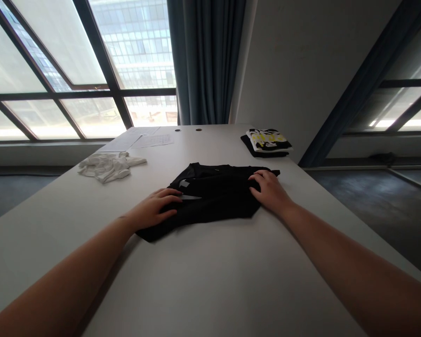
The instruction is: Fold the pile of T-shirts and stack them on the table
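A black garment (217,199), probably a T-shirt, lies partly folded on the white table (210,281). Light grey printed shapes show on its left part. My left hand (157,206) rests on the garment's left side, fingers spread over the cloth beside the print. On the right side, my right hand (268,189) lies with its fingers apart and slightly bent, touching the upper right part of the fabric. The underside and inner folds of the garment are hidden.
A crumpled white garment (108,167) lies at the left, with paper sheets (154,140) behind it. Folded clothes (268,142), with a black, white and yellow print on top, are stacked at the back right. A blue curtain (206,61) hangs beyond the table's far edge.
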The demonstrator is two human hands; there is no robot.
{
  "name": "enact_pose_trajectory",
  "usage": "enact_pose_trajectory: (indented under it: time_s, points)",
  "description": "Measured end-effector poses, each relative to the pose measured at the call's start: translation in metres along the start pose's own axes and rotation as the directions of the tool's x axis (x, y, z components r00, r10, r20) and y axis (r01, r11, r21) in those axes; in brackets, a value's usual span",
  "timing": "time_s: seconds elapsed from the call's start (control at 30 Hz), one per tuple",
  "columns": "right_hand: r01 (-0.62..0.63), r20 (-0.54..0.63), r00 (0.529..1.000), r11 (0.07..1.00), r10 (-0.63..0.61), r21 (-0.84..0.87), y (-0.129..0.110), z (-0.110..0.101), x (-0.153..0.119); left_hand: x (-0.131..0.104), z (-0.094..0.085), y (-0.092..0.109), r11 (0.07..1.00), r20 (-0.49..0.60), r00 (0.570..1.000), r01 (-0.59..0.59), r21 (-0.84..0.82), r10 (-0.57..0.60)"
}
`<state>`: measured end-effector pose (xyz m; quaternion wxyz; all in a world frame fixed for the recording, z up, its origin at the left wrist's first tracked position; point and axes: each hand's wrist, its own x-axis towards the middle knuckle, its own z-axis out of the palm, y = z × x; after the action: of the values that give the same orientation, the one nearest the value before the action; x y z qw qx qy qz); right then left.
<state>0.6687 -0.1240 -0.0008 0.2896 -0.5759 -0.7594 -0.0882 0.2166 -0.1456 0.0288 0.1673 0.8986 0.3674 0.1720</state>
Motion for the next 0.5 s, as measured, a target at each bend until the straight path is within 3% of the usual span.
enact_pose_trajectory:
  time_s: [0.07,0.13,0.2,0.27,0.3,0.37,0.5]
  points:
    - [0.042,0.045,0.998,0.998,-0.040,-0.041,-0.020,-0.013,-0.001,0.002,0.011,0.000,0.985,0.046,0.999,-0.008,0.172,0.000]
    - [0.147,0.184,0.971,0.989,-0.150,0.031,-0.046,-0.027,-0.005,0.003,0.019,-0.005,0.962,0.061,0.996,0.048,0.269,-0.067]
    - [0.271,0.376,0.869,0.946,-0.321,0.180,-0.072,-0.037,-0.012,0.004,0.021,-0.010,0.941,0.055,0.990,0.105,0.322,-0.130]
    - [0.306,0.471,0.792,0.920,-0.389,0.245,-0.093,-0.038,-0.020,0.003,0.019,-0.011,0.931,0.034,0.985,0.146,0.335,-0.167]
    - [0.307,0.477,0.791,0.923,-0.384,0.232,-0.100,-0.034,-0.023,0.003,0.017,-0.009,0.934,0.020,0.985,0.157,0.320,-0.172]
    - [0.275,0.439,0.838,0.946,-0.323,0.172,-0.105,-0.024,-0.026,0.002,0.013,-0.001,0.956,0.002,0.990,0.138,0.260,-0.143]
    - [0.129,0.372,0.915,0.987,-0.154,0.090,-0.092,0.001,-0.023,0.002,0.015,0.020,0.979,0.065,0.996,0.052,0.195,-0.066]
